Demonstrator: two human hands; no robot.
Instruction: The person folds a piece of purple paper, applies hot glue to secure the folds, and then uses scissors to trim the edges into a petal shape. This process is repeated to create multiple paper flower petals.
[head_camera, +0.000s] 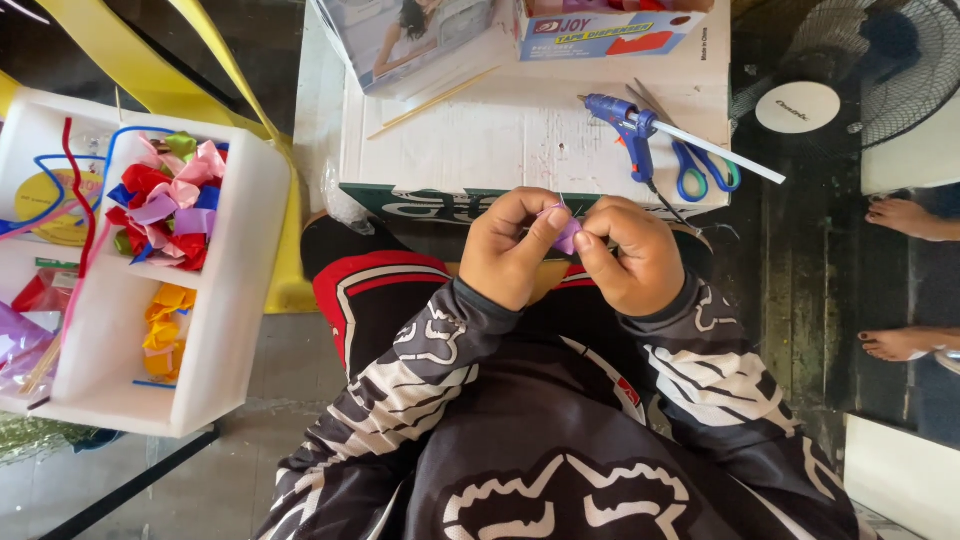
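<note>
Over the lap, just below the near edge of the white cardboard box lid (520, 140) used as a worktop: both hands together, working a small piece.

Largest first. White plastic compartment tray (250, 250) well off to the left, apart from the hands; upper compartment heaped with folded satin ribbon pieces in red, pink, purple and blue (165, 200), lower one with folded yellow ribbon pieces (165, 325). Black standing fan (850, 80) at far right, another person's bare feet (905, 280) below it.

On the box lid: printed cardboard boxes along the far edge. Blue hot-glue gun with white glue stick (630, 130) near the right edge, nozzle toward the left, blue-handled scissors (700, 165) just beside it. Thin wooden skewer (435, 100) lying aslant toward the far left corner.

Smallest: small folded purple ribbon piece (567, 235), pinched between both hands. Left hand (510, 250) curled tight, thumb and forefinger closed on the piece's left side. Right hand (630, 255) likewise closed, fingertips pressing the right side. Piece sits dead centre between the two grips, neither hand nearer; long axis cannot be told, mostly hidden by fingers. A fine strand rising from its top, too thin to identify. Glue gun nearer the right hand, just beyond it.
</note>
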